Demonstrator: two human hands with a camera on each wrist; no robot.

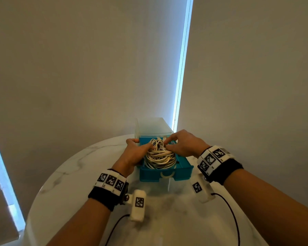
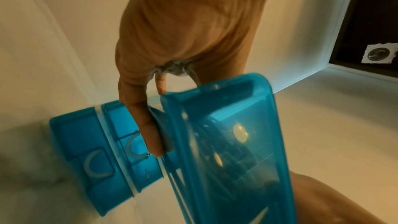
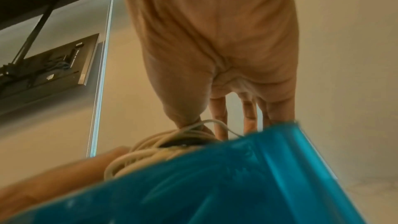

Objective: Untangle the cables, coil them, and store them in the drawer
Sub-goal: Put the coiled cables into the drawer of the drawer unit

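Observation:
A bundle of coiled white cables (image 1: pixel 160 155) fills the pulled-out blue drawer (image 1: pixel 183 170) of a small clear cabinet (image 1: pixel 153 126). My left hand (image 1: pixel 139 144) straddles the drawer's left wall, thumb outside and fingers lying on the bundle. My right hand (image 1: pixel 169 142) comes in from the back right, its fingers pressing down on the top of the coil. In the right wrist view the fingers (image 3: pixel 249 113) run nearly straight into the drawer (image 3: pixel 215 185) and the thumb touches the cables (image 3: pixel 150 147). In the left wrist view the thumb (image 2: pixel 148 134) lies along the drawer (image 2: pixel 226 142); the bundle is hidden.
The cabinet stands at the far edge of a round white marble table (image 1: pixel 69 166), close to the wall. Two lower blue drawer fronts (image 2: pixel 86 142) sit closed under the open one. Black leads from the wrist cameras trail over the near tabletop.

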